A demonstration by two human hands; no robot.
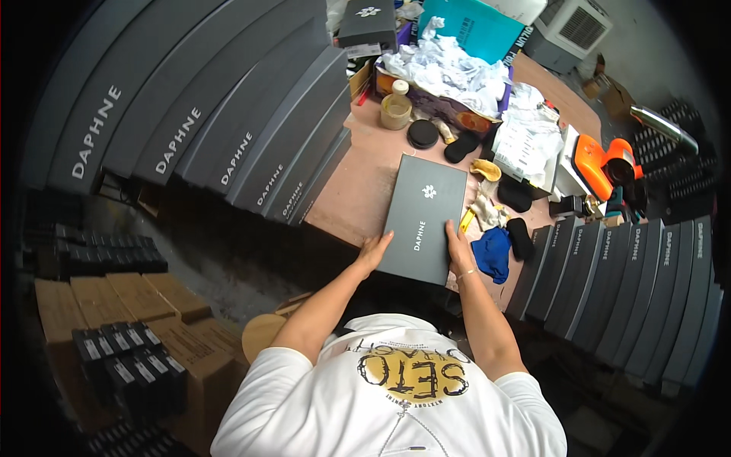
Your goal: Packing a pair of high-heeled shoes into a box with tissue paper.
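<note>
A dark grey shoebox (426,209) with a pale flower mark on its lid lies closed at the front edge of the worktable (339,194). Against its left side, near the front corner, presses my left hand (374,254). My right hand (459,248) grips the opposite side, fingers along the edge and a thin bracelet at the wrist. The box is held between the two palms. Just right of it lie a blue cloth (491,254) and a yellow-handled tool (467,220). The undersides of both hands are hidden.
Tall stacks of grey shoeboxes flank me, left (251,114) and right (609,282). Behind are crumpled white paper (449,65), a jar (395,113), a round black tin (422,134) and an orange tool (601,161). Brown cartons (194,343) stand on the floor, lower left.
</note>
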